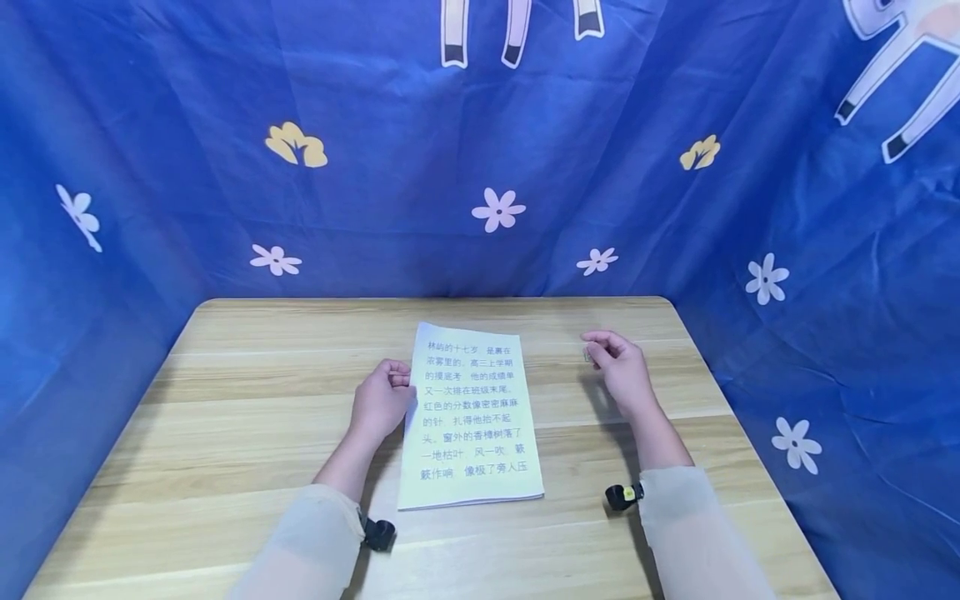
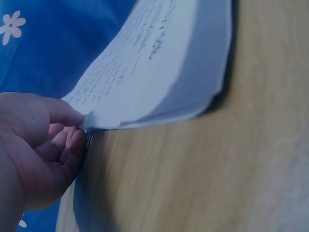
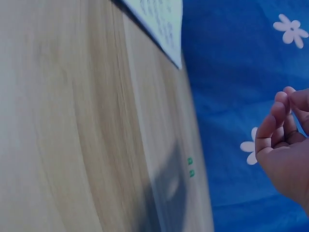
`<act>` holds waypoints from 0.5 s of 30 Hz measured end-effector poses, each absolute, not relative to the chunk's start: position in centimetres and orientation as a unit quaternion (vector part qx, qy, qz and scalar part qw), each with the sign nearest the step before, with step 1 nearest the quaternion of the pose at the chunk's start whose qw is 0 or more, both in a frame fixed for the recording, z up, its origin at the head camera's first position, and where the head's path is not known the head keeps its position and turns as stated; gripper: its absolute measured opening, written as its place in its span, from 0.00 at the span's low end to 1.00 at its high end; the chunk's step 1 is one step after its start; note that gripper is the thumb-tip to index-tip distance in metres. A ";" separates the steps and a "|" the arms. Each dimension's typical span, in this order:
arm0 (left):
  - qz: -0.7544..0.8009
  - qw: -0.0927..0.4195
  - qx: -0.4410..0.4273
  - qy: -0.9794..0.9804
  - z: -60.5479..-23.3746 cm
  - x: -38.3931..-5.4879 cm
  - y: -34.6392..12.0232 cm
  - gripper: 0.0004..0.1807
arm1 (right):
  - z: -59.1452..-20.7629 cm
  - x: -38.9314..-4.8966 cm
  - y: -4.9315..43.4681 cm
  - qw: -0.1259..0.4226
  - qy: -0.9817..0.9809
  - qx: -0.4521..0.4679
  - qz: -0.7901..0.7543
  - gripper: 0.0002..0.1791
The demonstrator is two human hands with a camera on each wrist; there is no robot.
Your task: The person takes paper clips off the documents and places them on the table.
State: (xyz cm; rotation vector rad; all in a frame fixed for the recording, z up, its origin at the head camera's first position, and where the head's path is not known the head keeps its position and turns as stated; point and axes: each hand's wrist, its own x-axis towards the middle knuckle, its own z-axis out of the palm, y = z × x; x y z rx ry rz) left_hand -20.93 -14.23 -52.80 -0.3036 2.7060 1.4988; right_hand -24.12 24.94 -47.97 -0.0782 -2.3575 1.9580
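A stack of printed paper sheets [image 1: 471, 417] lies near the middle of the wooden table, its top page covered in lines of Chinese characters. At its left edge my left hand [image 1: 382, 400] pinches the paper between thumb and fingers. In the left wrist view the sheets [image 2: 140, 92] bow upward along that side, with the left hand [image 2: 38, 145] at the edge. My right hand [image 1: 618, 371] is raised over the table to the right of the stack, apart from it. Its fingers [image 3: 277, 113] are loosely bent, and nothing shows between them and the thumb.
Two small green marks [image 3: 191, 167] are on the tabletop [image 3: 72, 121] near its far edge, close to the right hand's shadow. A blue curtain [image 1: 375, 208] with flowers and animal figures surrounds the table at the back and sides. Black wrist cameras [image 1: 379, 535] sit at both sleeves.
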 end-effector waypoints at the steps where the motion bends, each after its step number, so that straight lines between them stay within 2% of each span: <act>1: 0.472 0.011 -0.095 0.876 -52.8 -20.9 -14.2 0.19 | -47.9 -23.8 24.8 0.039 -0.769 -0.022 0.638 0.14; 10: 0.371 -0.022 -0.052 0.927 -52.5 -20.7 -13.7 0.21 | -47.5 -21.6 23.6 0.037 -0.790 0.001 0.612 0.13; 15: 0.317 -0.019 -0.028 0.948 -52.2 -20.6 -13.3 0.21 | -47.4 -20.7 22.9 0.030 -0.801 0.013 0.598 0.13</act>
